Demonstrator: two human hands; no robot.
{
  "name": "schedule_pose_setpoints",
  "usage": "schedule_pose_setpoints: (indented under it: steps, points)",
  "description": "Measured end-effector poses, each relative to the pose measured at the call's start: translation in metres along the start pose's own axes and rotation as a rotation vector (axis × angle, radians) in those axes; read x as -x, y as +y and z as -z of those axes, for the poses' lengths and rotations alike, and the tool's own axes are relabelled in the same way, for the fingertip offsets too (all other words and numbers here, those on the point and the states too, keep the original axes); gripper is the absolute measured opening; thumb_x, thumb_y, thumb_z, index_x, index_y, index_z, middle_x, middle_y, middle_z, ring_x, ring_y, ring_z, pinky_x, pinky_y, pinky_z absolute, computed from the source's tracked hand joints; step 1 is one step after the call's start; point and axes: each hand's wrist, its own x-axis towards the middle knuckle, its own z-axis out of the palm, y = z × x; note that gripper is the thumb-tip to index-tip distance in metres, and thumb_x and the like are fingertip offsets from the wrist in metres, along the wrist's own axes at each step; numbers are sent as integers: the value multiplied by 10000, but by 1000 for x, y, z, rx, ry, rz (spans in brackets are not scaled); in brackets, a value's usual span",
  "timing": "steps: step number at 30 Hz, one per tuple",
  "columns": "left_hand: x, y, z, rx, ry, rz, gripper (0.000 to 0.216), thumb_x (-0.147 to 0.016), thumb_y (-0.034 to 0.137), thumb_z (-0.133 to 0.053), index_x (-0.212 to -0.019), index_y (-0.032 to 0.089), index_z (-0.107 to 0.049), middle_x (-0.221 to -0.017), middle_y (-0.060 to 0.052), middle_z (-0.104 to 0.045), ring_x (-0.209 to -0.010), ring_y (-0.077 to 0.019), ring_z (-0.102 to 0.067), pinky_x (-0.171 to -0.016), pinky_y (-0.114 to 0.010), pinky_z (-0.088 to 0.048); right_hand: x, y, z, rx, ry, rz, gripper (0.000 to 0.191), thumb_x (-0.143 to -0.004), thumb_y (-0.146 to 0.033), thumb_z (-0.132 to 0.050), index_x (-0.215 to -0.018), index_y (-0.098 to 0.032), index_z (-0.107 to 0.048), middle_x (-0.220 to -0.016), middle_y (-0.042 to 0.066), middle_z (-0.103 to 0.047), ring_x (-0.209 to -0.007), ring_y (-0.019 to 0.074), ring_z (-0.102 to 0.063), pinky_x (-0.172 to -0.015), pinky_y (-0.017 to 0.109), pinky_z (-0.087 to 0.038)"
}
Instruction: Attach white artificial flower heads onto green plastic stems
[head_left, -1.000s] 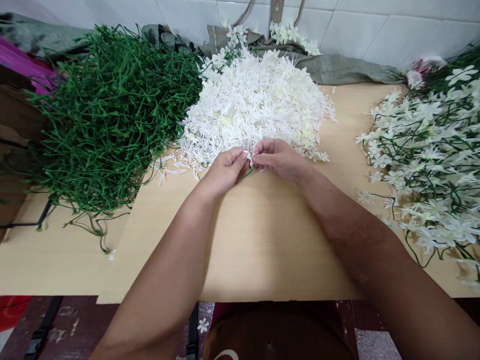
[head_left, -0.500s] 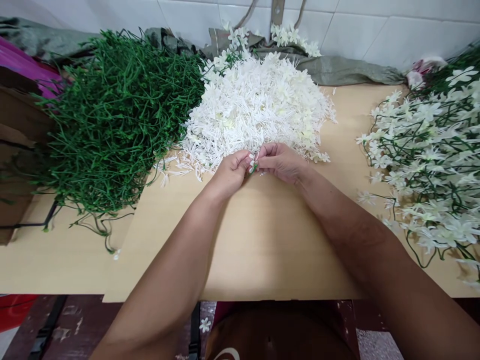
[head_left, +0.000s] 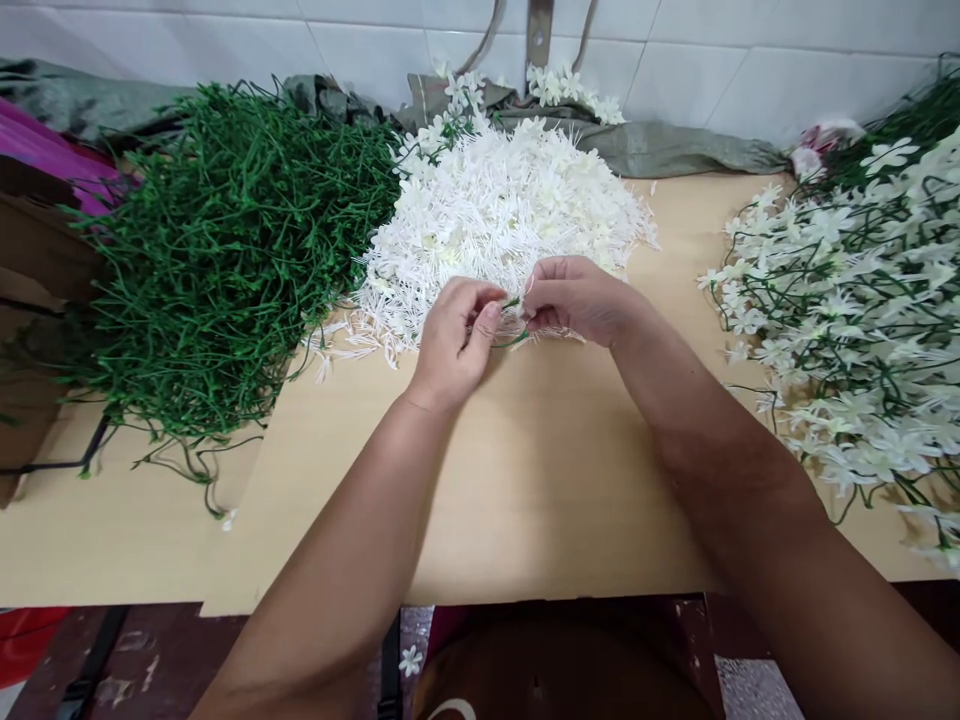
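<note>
Left hand and right hand both pinch one thin green stem, steadying its tip. White blossom pile just beyond them; bare stems left, flowered sprays right, all within reach.

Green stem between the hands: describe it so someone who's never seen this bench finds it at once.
On the wooden tabletop, find the white flower heap at mid-back. At its near edge the left hand and right hand meet, pinching the green stem. It is a lone short strand, unlike the green stem tangle left or the flowered stems right.
</note>
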Motion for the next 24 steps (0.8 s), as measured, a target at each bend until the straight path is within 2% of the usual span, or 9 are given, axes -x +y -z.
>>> schedule_pose_setpoints:
  steps: [2,5,7,10,12,17,19,21,24]
  points:
    - [1,4,2,-43,48,-130,352,-890,540,-555,-874,198,-636,-981,-100,-632,-952,-222,-574,-862,-343,-478,5,-11,8,-6,-3,13,260,-683,-5,-671,-550,-163,-513,-503,-21,-550,-492,73,-531,-517,221,-508]
    - [2,6,1,-26,29,-197,345,-888,521,-579,-848,192,-671,-889,-85,-652,-874,-212,-590,-849,-348,-482,15,-22,16,53,-22,7,273,-707,-44,-706,-549,-163,-518,-500,-21,-525,-501,76,-529,-496,227,-511]
    - [2,5,1,25,30,-122,345,-893,507,-584,-805,188,-683,-797,-63,-650,-804,-192,-596,-811,-332,-488,21,-26,19,130,-86,-19,252,-716,-77,-746,-578,-158,-552,-512,-23,-529,-511,79,-538,-500,233,-514]
    - [1,3,6,166,-27,93,383,-873,530,-612,-780,172,-707,-712,-48,-657,-718,-164,-605,-740,-300,-506,26,-29,24,248,-167,-33,182,-717,-132,-798,-675,-150,-621,-558,-19,-571,-537,88,-562,-522,241,-502]
    - [1,3,12,279,-173,205,419,-831,565,-658,-755,158,-727,-679,-54,-675,-667,-154,-612,-700,-290,-520,25,-28,29,319,-180,2,141,-738,-147,-787,-742,-146,-646,-595,-15,-601,-550,90,-568,-537,242,-481]
    - [1,6,18,359,-768,358,411,-720,562,-774,-724,151,-775,-723,-95,-747,-634,-160,-654,-648,-281,-550,12,-12,23,664,-240,173,139,-705,-48,-749,-737,-139,-649,-607,-27,-589,-557,72,-510,-569,236,-386]
    - [1,8,16,335,-861,370,354,-710,512,-795,-724,159,-776,-721,-78,-746,-663,-158,-664,-655,-268,-548,10,-3,10,918,-234,186,170,-672,-4,-724,-736,-137,-641,-636,-20,-583,-588,81,-487,-586,245,-353]
    - [1,10,16,316,-888,344,301,-703,457,-808,-703,159,-766,-707,-62,-727,-681,-153,-659,-651,-253,-534,10,5,-3,1134,-206,184,172,-678,17,-656,-730,-143,-617,-666,-10,-572,-610,91,-448,-591,253,-317]
    - [0,10,20,281,-941,304,271,-718,417,-799,-701,149,-761,-715,-65,-704,-691,-156,-654,-648,-255,-522,12,12,-16,1294,-194,194,182,-699,32,-558,-695,-150,-566,-715,18,-574,-634,105,-419,-603,261,-290]
